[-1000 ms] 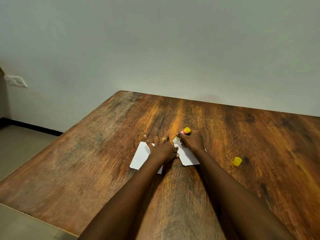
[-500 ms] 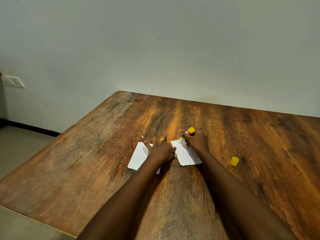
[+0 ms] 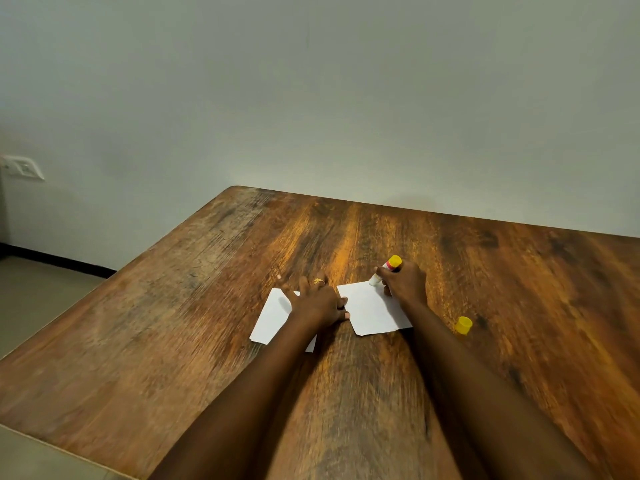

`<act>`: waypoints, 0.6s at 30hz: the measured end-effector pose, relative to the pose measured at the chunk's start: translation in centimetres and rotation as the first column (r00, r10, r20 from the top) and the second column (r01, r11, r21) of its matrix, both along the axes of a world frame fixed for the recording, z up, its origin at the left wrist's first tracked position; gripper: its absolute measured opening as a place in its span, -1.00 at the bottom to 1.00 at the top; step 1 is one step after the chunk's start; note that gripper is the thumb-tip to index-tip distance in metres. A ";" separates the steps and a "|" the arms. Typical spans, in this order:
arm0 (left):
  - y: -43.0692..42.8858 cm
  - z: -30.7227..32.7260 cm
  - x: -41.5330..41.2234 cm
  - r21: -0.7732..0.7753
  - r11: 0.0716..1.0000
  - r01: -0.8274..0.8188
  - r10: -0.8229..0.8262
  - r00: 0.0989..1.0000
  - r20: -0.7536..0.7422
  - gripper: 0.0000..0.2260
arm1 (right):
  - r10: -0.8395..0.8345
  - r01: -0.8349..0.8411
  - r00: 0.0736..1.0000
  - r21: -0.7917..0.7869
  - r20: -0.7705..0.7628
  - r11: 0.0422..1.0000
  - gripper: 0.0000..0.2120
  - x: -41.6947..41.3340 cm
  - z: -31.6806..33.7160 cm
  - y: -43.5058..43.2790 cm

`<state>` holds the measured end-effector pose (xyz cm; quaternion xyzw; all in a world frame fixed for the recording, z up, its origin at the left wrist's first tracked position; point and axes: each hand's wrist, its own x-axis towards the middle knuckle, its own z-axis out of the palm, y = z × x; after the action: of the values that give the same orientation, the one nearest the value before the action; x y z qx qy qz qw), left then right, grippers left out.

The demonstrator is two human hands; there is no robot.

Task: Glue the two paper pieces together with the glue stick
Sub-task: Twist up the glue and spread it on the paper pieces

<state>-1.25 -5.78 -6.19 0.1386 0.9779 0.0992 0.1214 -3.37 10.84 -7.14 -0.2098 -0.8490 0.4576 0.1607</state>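
A pale wall (image 3: 311,98) is filling the upper half of the view, with a white switch plate (image 3: 22,167) at its far left. Below it, a broad wooden table (image 3: 207,306) is stretching toward the viewer, and two bare forearms are reaching across it from the bottom edge.

Two white sheets are lying flat near the table's middle, side by side and not overlapping. The left paper piece (image 3: 273,317) is lying partly under the left hand (image 3: 317,303), with the right paper piece (image 3: 374,310) just beside it. The left hand is resting flat with its fingers spread, gripping nothing, and its thumb side is touching the right piece's left edge. The right hand (image 3: 403,282) is curling its fingers around the glue stick (image 3: 388,268). The stick is tilting, its whitish tip pressing on the far corner of the right piece.

The step in hand looks like spreading glue. It would go best with the free hand pinning the sheet firmly. Light strokes running outward from the held side should stop the paper wrinkling or sliding, and the glue should reach the edges that will meet the other piece.

The only container is the glue stick's own tube, and how much glue it is holding cannot be told. Its yellow cap (image 3: 463,324) is lying off on the table to the right, well apart from the papers. A small ring (image 3: 319,281) is showing on the left hand.
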 end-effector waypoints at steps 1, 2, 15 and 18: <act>0.0 0.0 0.0 0.007 1.000 -0.001 0.001 1.000 0.008 -0.66 | -0.006 0.006 1.000 -0.007 -0.001 1.000 -0.82 0.0 0.0 0.1; 0.0 0.1 -0.1 0.015 1.000 -0.002 0.001 1.000 0.016 -0.66 | -0.010 0.010 1.000 -0.011 -0.002 1.000 -0.81 0.0 0.0 0.2; -0.1 -0.1 0.1 0.026 1.000 -0.006 0.007 1.000 -0.016 -0.68 | -0.027 0.025 0.999 -0.083 -0.021 0.996 -0.75 0.4 0.3 0.8; 0.0 -0.1 0.3 0.015 1.000 -0.006 0.006 0.999 -0.036 -0.67 | -0.031 0.027 0.999 -0.094 -0.034 0.995 -0.74 0.6 0.3 0.9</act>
<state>-0.95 -5.78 -6.29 0.1384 0.9795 0.1043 0.1025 -2.81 11.71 -6.81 -0.2212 -0.8206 0.4979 0.1724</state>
